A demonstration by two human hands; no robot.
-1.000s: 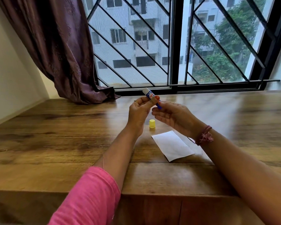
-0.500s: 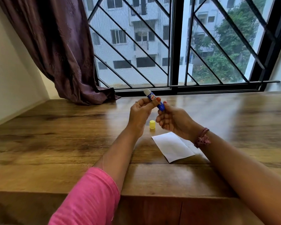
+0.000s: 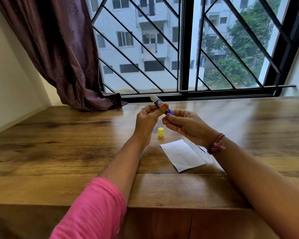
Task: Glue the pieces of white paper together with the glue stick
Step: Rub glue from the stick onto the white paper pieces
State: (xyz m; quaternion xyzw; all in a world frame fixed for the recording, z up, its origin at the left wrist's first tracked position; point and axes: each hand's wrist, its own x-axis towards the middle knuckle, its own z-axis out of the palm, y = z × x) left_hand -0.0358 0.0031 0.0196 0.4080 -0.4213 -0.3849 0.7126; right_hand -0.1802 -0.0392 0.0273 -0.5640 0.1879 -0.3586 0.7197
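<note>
A blue glue stick (image 3: 158, 102) with its white tip bare is held tilted, tip up and to the left, above the wooden table (image 3: 59, 152). My left hand (image 3: 148, 121) pinches its body between thumb and fingers. My right hand (image 3: 185, 125) grips the blue bottom end with its fingertips. The yellow cap (image 3: 160, 132) stands on the table just below the hands. White paper (image 3: 182, 155) lies flat to the right of the cap, with a second sheet (image 3: 204, 153) partly under it and under my right wrist.
A purple curtain (image 3: 67, 57) hangs at the back left with its hem resting on the table. A barred window (image 3: 185, 49) runs along the far edge. The table's front edge (image 3: 162, 207) is close to me.
My right hand closed from open fingers onto the bottom end of the glue stick. The left hand has held the stick throughout, and cap and paper have stayed put.
</note>
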